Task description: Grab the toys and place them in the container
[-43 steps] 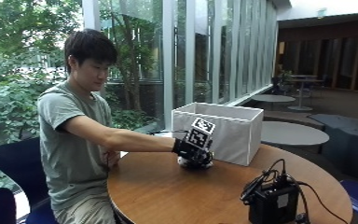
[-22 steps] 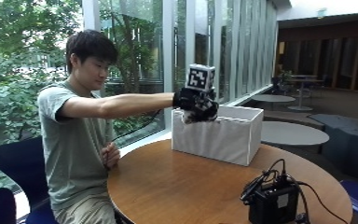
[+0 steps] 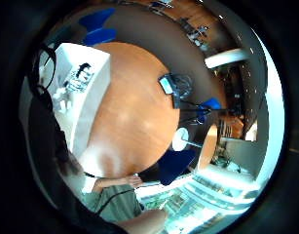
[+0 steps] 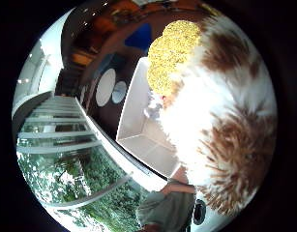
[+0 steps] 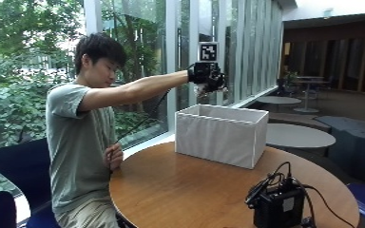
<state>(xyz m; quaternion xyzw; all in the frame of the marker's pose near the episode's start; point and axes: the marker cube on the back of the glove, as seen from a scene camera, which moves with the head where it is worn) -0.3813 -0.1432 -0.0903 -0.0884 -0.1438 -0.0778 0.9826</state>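
Note:
My gloved right hand [image 5: 206, 76] is raised high over the open top of the white fabric container [image 5: 224, 134] standing on the round wooden table [image 5: 182, 190]. Its fingers curl around a plush toy [image 5: 205, 89] that hangs a little below the palm. In the thumb side palm view the toy [image 4: 220, 121] is white with brown patches and a yellow fuzzy part, and it fills much of the picture above the container's inside [image 4: 143, 130]. The little finger side palm view shows the container [image 3: 78, 92] with toys [image 3: 76, 80] lying in it.
A black device with cables [image 5: 277, 202] stands at the table's near right edge. The person's bare left hand [image 5: 113, 156] rests by the table's left rim. Blue chairs [image 5: 14, 166] stand behind the person, a glass wall runs beyond the container, and other round tables [image 5: 296, 135] stand further back.
The gloved hand has risen from the tabletop beside the container, carrying the plush toy, and now stands high above the container's opening.

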